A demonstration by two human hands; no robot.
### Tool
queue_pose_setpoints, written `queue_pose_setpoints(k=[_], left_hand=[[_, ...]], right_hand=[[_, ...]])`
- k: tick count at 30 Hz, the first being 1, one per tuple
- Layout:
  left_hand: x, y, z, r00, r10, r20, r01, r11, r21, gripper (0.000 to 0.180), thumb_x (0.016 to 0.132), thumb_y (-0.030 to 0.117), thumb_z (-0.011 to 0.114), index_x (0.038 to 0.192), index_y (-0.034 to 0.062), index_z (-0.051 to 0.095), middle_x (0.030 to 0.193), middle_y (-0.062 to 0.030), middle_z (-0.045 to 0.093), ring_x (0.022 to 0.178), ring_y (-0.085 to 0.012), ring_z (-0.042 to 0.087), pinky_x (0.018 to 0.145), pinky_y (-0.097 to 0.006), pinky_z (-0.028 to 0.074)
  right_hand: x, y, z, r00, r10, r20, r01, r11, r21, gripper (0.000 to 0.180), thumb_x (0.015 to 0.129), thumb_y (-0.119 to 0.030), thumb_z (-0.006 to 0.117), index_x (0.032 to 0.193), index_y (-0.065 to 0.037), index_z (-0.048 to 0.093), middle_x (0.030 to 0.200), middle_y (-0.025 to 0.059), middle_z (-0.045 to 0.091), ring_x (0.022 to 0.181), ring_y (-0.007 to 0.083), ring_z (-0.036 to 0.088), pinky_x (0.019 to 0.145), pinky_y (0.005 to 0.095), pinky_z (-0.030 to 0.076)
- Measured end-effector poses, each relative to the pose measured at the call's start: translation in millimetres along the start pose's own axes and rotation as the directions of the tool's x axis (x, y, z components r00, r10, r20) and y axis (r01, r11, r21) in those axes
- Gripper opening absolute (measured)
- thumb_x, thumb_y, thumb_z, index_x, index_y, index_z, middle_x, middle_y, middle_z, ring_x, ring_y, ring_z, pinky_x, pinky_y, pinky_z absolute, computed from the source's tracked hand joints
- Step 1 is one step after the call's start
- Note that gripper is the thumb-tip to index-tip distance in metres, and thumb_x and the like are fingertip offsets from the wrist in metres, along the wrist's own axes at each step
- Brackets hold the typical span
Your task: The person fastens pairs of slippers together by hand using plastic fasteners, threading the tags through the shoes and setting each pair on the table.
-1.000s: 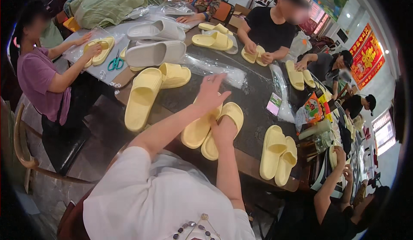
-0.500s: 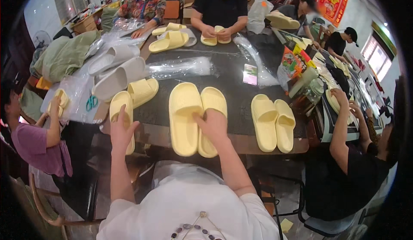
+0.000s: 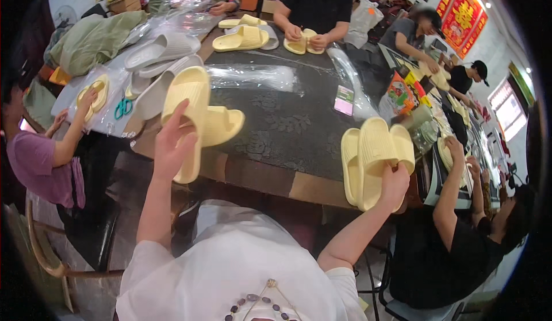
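Observation:
At the left of the table, my left hand point(image 3: 173, 142) grips a pale yellow slide slipper point(image 3: 194, 91) that is raised and tilted, its toe pointing away from me. Another yellow slipper point(image 3: 225, 126) lies on its side just right of it, partly hidden. At the right front edge, my right hand point(image 3: 395, 186) is closed on a pair of yellow slippers point(image 3: 375, 148), fingers in the foot openings. This pair overlaps another yellow slipper point(image 3: 349, 159) beneath or behind it; whether they touch I cannot tell.
Grey slippers point(image 3: 164, 50) are piled at the left, near green-handled scissors point(image 3: 123, 108). A plastic bag bundle point(image 3: 253, 78), a phone point(image 3: 344, 100) and a glass jar point(image 3: 424, 136) are on the dark table point(image 3: 276, 125). Several people work around it, some holding slippers.
My right hand has carried the pair from the middle front to the right, over the slippers there. My left hand has lifted its slipper up and rightward. The view has shifted slightly.

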State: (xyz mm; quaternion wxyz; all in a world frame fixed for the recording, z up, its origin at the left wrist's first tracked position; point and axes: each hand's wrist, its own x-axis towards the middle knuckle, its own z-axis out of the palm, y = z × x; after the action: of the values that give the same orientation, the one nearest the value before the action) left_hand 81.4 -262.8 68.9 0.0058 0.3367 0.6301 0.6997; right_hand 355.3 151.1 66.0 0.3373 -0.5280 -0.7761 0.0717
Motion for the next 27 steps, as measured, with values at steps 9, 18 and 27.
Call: queue_pose_setpoints(k=[9,18,27], left_hand=[[12,44,45,0.959,0.034,0.28,0.039,0.967,-0.252,0.084,0.081,0.023,0.072,0.149,-0.0028,0.029,0.133,-0.0106,0.05,0.122,-0.0173,0.049,0.103,-0.033,0.039],[16,45,80,0.916,0.08,0.394,0.039,0.957,-0.287,0.085,0.08,0.02,0.072,0.149,-0.0014,0.028,0.147,-0.0117,0.038,0.131,-0.0212,0.043,0.106,-0.039,0.041],[38,3,60,0.918,-0.272,0.287,0.231,0.958,0.169,0.08,0.08,0.019,0.075,0.149,0.0111,0.035,0.134,-0.0167,0.052,0.116,-0.0261,0.056,0.099,-0.036,0.046]], right_hand=[[-52,-29,-19,0.993,0.015,-0.12,-0.001,0.993,0.118,0.06,0.08,-0.023,0.074,0.13,0.001,0.051,0.114,0.0177,0.061,0.103,0.032,0.06,0.087,0.0415,0.048],[-150,-161,38,0.751,-0.558,0.354,0.128,0.649,0.75,0.118,0.07,-0.023,0.084,0.151,-0.001,0.002,0.132,0.0269,0.049,0.118,0.0327,0.054,0.096,0.0408,0.047],[-99,-143,87,0.845,-0.438,0.308,0.181,0.775,0.605,0.089,0.079,-0.002,0.062,0.152,-0.011,0.013,0.13,0.0245,0.046,0.103,0.0426,0.058,0.087,0.0491,0.049]])
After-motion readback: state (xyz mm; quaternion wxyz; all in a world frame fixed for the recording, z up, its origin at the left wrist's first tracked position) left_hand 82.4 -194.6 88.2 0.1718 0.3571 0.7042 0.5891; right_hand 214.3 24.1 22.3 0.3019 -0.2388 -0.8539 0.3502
